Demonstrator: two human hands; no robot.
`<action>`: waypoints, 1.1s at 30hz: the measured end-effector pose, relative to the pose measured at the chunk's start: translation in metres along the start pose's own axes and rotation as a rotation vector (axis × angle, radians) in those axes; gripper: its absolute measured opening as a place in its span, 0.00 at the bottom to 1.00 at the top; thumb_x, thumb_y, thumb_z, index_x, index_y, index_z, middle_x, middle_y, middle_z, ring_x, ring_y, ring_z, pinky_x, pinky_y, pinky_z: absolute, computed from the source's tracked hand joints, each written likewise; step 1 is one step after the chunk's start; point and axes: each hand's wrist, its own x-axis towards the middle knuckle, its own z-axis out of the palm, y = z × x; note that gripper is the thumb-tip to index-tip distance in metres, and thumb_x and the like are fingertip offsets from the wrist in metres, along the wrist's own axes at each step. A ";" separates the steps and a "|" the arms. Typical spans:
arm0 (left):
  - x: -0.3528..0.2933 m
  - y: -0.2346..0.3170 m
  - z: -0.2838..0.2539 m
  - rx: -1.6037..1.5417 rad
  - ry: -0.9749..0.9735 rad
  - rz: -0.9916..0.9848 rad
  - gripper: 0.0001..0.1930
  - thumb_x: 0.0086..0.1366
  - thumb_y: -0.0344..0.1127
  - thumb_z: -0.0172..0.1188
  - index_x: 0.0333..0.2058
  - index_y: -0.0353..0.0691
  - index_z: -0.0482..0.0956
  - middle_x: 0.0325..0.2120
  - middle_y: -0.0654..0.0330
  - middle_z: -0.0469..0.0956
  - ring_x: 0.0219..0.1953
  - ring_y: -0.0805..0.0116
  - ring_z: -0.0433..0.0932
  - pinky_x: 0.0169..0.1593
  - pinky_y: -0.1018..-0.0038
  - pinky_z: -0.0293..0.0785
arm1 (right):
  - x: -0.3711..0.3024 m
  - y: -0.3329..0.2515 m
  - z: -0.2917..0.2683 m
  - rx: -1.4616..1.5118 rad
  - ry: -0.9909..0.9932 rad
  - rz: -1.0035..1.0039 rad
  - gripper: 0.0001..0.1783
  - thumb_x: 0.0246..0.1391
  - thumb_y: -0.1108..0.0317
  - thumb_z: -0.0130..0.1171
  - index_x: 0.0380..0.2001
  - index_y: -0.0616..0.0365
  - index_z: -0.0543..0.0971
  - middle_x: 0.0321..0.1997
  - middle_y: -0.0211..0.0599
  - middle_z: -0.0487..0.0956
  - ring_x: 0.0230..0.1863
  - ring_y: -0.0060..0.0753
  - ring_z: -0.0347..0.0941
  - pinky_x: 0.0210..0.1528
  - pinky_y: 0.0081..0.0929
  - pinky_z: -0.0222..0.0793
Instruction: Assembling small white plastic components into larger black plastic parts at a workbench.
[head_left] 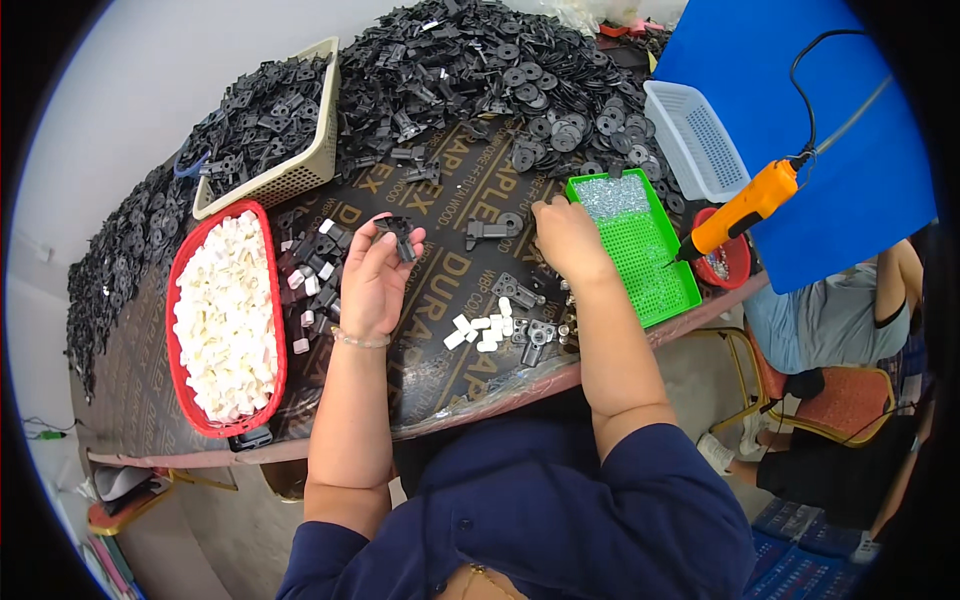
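My left hand [372, 280] holds a black plastic part [399, 236] between thumb and fingers, raised over the table. My right hand [570, 238] is at the left edge of a green perforated tray [692, 290], its fingers curled in; whatever is in them is hidden. Small clear pieces [612, 196] fill the tray's far end, with more scattered nearer. Between my hands lies a flat black part with a round end [494, 230]. Nearer me are a black part [518, 290], another black part [538, 342] and several small white pieces [485, 328].
A red basket [273, 300] of white pieces stands at left, beside black parts with white caps [318, 285]. A beige basket [325, 130] and a large black heap [430, 70] lie behind. An orange electric screwdriver [745, 212] hangs over a red bowl [735, 270]; a white basket [700, 140] stands behind. Another person [860, 310] sits at right.
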 end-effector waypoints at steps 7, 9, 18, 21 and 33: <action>0.004 -0.001 -0.008 0.000 0.021 -0.002 0.15 0.73 0.27 0.51 0.56 0.37 0.70 0.49 0.51 0.78 0.53 0.56 0.80 0.58 0.64 0.78 | 0.006 -0.001 0.000 0.176 0.025 -0.083 0.10 0.52 0.79 0.56 0.36 0.63 0.83 0.39 0.53 0.83 0.46 0.52 0.80 0.49 0.42 0.77; 0.003 0.000 -0.007 0.008 -0.013 -0.041 0.16 0.72 0.27 0.51 0.58 0.36 0.70 0.49 0.50 0.78 0.53 0.57 0.80 0.57 0.64 0.79 | 0.007 0.001 0.000 0.299 0.071 -0.078 0.12 0.50 0.80 0.58 0.39 0.64 0.83 0.41 0.53 0.83 0.45 0.51 0.81 0.49 0.41 0.77; -0.009 -0.009 0.011 0.087 -0.218 -0.152 0.22 0.71 0.25 0.54 0.63 0.37 0.67 0.46 0.54 0.79 0.53 0.61 0.80 0.57 0.61 0.78 | 0.002 -0.050 -0.008 1.549 0.014 -0.115 0.12 0.53 0.82 0.63 0.42 0.64 0.82 0.42 0.33 0.80 0.44 0.24 0.79 0.48 0.23 0.76; -0.012 -0.015 0.012 0.018 -0.298 -0.203 0.22 0.71 0.26 0.55 0.63 0.38 0.67 0.48 0.58 0.79 0.55 0.67 0.78 0.59 0.62 0.78 | -0.005 -0.068 -0.011 1.388 0.140 -0.209 0.09 0.54 0.83 0.63 0.39 0.63 0.81 0.51 0.34 0.76 0.48 0.26 0.78 0.52 0.26 0.77; -0.015 -0.008 0.015 -0.061 -0.207 -0.223 0.16 0.72 0.30 0.57 0.56 0.40 0.71 0.49 0.59 0.78 0.50 0.69 0.80 0.56 0.66 0.81 | -0.010 -0.064 -0.028 1.001 0.281 -0.398 0.22 0.44 0.72 0.74 0.46 0.61 0.83 0.47 0.43 0.82 0.50 0.41 0.79 0.54 0.33 0.73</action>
